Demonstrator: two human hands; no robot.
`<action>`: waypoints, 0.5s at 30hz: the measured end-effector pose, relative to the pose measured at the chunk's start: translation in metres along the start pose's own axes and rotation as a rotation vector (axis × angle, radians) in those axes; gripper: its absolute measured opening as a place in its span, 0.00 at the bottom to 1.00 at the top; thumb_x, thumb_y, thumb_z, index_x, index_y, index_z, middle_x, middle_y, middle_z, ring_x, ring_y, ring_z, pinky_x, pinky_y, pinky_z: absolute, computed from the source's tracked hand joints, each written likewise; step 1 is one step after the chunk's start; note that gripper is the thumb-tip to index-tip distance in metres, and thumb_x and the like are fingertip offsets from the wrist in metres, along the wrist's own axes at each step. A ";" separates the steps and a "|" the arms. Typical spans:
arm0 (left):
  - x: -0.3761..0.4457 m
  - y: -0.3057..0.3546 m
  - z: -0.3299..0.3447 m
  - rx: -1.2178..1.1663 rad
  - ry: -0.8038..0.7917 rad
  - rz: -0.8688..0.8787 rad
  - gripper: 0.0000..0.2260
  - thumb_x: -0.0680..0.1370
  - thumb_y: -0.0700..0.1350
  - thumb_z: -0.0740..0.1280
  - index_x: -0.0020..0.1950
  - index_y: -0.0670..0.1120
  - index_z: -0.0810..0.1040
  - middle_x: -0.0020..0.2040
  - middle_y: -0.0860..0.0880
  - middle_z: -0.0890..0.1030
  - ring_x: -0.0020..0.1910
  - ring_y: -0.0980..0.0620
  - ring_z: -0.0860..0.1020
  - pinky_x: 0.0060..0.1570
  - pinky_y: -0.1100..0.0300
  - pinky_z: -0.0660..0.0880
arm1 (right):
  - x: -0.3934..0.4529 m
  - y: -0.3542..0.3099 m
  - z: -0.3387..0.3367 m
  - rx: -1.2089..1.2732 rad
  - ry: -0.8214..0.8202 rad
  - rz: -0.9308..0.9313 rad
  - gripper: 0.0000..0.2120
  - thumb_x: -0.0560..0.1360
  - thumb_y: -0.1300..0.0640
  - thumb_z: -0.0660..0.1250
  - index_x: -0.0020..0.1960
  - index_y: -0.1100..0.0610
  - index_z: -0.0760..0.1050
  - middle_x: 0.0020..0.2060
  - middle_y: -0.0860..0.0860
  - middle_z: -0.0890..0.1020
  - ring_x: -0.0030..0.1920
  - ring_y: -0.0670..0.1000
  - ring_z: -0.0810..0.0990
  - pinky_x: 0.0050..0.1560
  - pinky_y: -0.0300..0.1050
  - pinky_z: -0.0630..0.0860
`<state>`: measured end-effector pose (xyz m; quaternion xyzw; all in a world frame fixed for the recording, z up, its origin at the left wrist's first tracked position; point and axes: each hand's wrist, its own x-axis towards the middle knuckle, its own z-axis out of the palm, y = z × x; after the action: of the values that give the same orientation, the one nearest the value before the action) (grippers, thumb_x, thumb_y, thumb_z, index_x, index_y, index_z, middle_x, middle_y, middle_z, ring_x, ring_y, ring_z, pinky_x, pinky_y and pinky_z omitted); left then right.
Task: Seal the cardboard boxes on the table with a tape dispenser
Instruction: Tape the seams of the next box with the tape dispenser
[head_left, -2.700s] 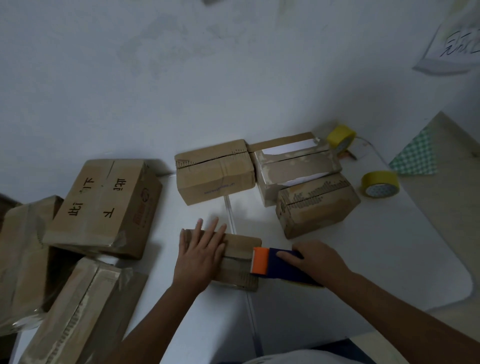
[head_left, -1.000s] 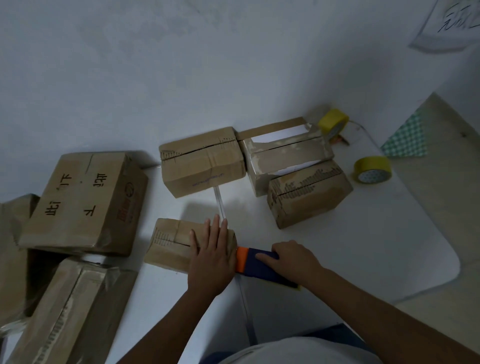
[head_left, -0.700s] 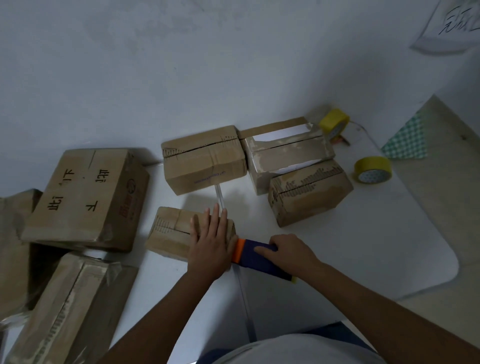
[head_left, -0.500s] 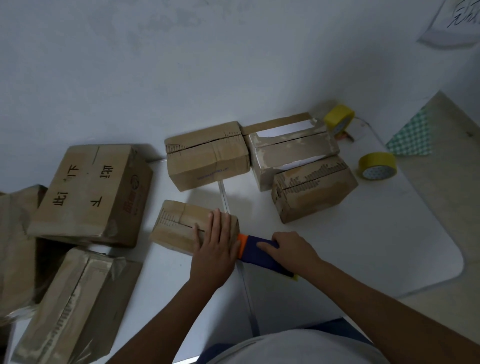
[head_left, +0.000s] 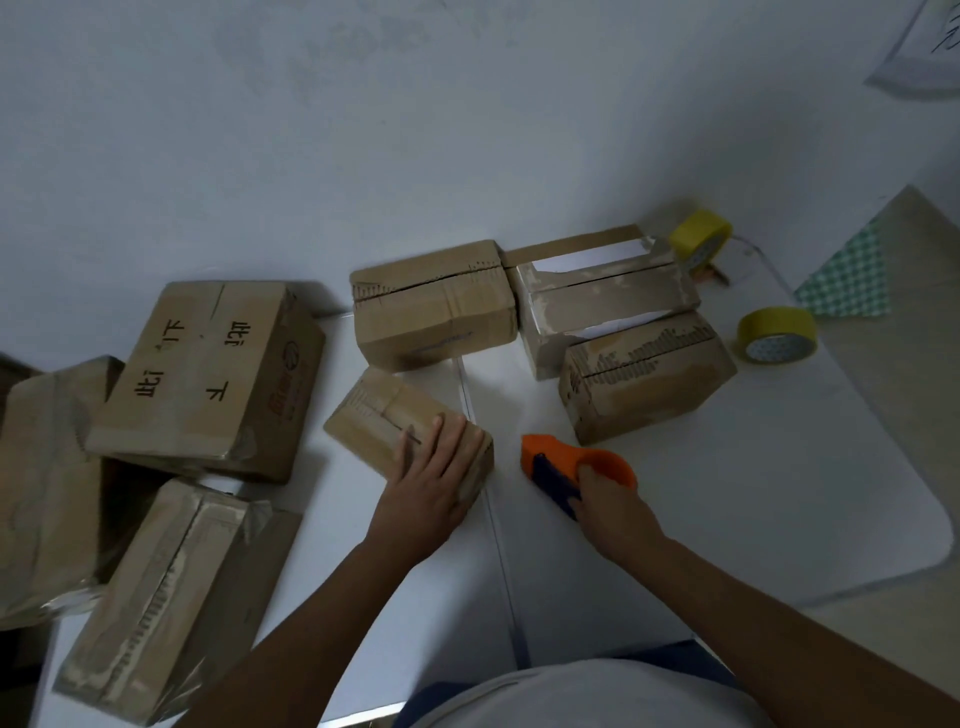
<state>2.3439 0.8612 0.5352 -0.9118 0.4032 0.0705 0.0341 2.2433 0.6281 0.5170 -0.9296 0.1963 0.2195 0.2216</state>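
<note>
Big cardboard box (head_left: 208, 379), left: black handwritten characters on top, seen upside down, one reads "下"; faint red print on its side, unreadable. Wall paper (head_left: 930, 47): writing illegible.

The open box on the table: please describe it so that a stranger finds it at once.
On the white table, three cardboard boxes cluster by the wall. The open box is the right one at the back. Only it shows white inside.

Orange-and-blue tape dispenser (head_left: 566, 465), brown boxes (head_left: 435, 306), yellow tape rolls (head_left: 776, 335), green-checked cloth (head_left: 847, 283).
</note>
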 end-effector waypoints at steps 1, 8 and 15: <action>-0.004 -0.006 -0.001 -0.017 0.005 -0.018 0.39 0.76 0.57 0.69 0.81 0.48 0.55 0.80 0.42 0.55 0.78 0.39 0.55 0.72 0.35 0.58 | -0.001 0.000 0.004 0.030 -0.039 0.011 0.11 0.81 0.55 0.58 0.59 0.60 0.68 0.53 0.56 0.78 0.51 0.55 0.78 0.49 0.49 0.75; -0.020 -0.021 0.008 -0.101 -0.076 -0.132 0.45 0.76 0.59 0.68 0.80 0.52 0.40 0.80 0.45 0.39 0.79 0.43 0.38 0.76 0.37 0.43 | -0.003 -0.043 0.004 0.449 -0.038 -0.207 0.15 0.75 0.72 0.58 0.53 0.58 0.78 0.50 0.49 0.80 0.52 0.48 0.78 0.45 0.30 0.71; -0.017 -0.020 0.005 -0.063 -0.103 -0.158 0.37 0.81 0.63 0.56 0.79 0.54 0.35 0.79 0.46 0.33 0.78 0.44 0.34 0.75 0.41 0.37 | 0.010 -0.116 0.005 0.711 -0.327 -0.269 0.13 0.74 0.72 0.60 0.50 0.66 0.82 0.52 0.57 0.81 0.50 0.49 0.77 0.43 0.30 0.71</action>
<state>2.3469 0.8883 0.5326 -0.9366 0.3251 0.1270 0.0316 2.3031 0.7234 0.5456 -0.7652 0.0991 0.2521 0.5841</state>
